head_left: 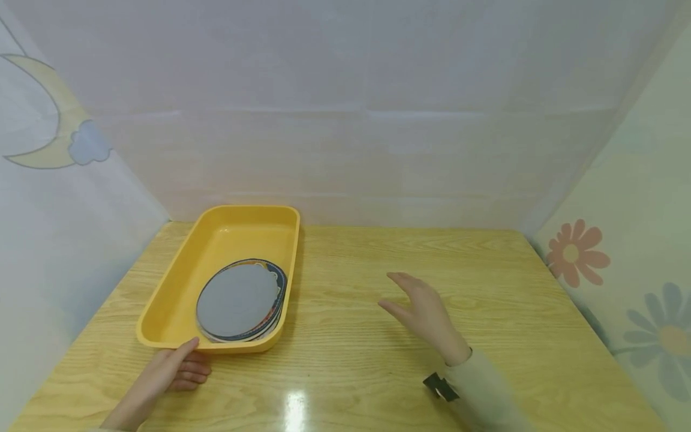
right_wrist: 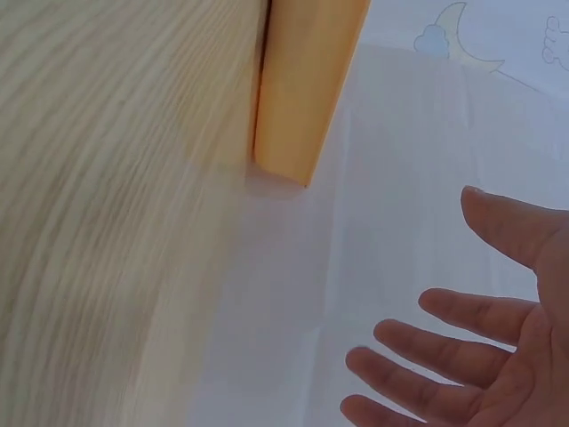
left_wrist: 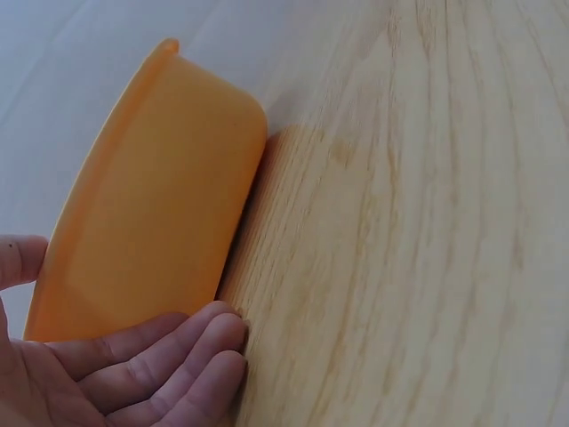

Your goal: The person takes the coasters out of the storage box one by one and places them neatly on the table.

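A deep yellow plastic tray [head_left: 216, 240] stands on the left part of the wooden table. Stacked at its near right end are several thin round discs [head_left: 237, 300]; the top one is plain grey, and printed blue and red edges peek out below. My left hand [head_left: 175, 369] holds the tray's near edge, thumb over the rim and fingers along the outer wall [left_wrist: 151, 205]. To the right of the tray, my right hand [head_left: 423, 309] is apart from it above the table, thumb and fingers spread with nothing in them.
The light wood table [head_left: 345, 372] ends at a pale cloth backdrop [head_left: 378, 150], near the tray's far end. Side cloths carry a printed moon [head_left: 59, 120] and flowers [head_left: 577, 252]. A dark strap piece [head_left: 439, 387] sits at the right sleeve.
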Tool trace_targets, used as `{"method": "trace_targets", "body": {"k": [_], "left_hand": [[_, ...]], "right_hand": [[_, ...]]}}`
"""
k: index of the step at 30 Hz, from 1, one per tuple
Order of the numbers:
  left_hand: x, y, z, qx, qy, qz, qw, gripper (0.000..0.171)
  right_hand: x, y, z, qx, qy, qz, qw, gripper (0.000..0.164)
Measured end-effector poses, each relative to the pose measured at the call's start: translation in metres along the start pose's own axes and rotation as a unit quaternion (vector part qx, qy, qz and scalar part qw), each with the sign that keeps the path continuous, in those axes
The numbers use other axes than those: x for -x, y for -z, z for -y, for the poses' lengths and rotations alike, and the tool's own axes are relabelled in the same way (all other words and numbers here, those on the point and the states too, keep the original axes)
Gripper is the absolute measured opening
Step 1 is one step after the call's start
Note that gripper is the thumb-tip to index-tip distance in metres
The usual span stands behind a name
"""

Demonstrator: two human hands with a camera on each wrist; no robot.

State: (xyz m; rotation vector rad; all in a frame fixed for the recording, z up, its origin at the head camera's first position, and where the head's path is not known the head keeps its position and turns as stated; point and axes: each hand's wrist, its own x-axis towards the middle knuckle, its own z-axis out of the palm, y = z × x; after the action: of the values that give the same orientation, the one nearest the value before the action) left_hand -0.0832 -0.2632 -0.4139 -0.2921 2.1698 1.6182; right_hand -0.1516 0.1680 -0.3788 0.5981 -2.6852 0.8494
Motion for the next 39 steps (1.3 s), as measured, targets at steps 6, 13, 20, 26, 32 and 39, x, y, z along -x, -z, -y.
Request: {"method": "trace_targets", "body": {"k": [6, 13, 20, 26, 32, 39], "left_hand": [[0.0, 0.0, 0.001, 0.006, 0.001, 0.001, 1.0, 0.062], [0.002, -0.003, 0.001, 0.005, 0.005, -0.012, 0.9999, 0.062], [0.0, -0.003, 0.001, 0.001, 0.012, -0.02, 0.9997, 0.064], [-0.001, -0.002, 0.002, 0.004, 0.016, -0.019, 0.9997, 0.064], [-0.002, -0.001, 0.003, 0.007, 0.016, -0.013, 0.9998, 0.064], [-0.001, -0.004, 0.001, 0.007, 0.009, -0.028, 0.9996, 0.062]], "right_hand": [[-0.012, -0.007, 0.01, -0.029, -0.009, 0.025, 0.999, 0.051], [-0.025, -0.018, 0.021, -0.077, -0.016, 0.052, 0.996, 0.046], [-0.038, -0.025, 0.032, -0.128, -0.02, 0.077, 0.989, 0.044], [-0.049, -0.029, 0.042, -0.149, -0.031, 0.093, 0.984, 0.042], [-0.058, -0.035, 0.051, -0.173, -0.043, 0.11, 0.978, 0.041], [-0.07, -0.042, 0.06, -0.163, -0.045, 0.114, 0.979, 0.039]]}}
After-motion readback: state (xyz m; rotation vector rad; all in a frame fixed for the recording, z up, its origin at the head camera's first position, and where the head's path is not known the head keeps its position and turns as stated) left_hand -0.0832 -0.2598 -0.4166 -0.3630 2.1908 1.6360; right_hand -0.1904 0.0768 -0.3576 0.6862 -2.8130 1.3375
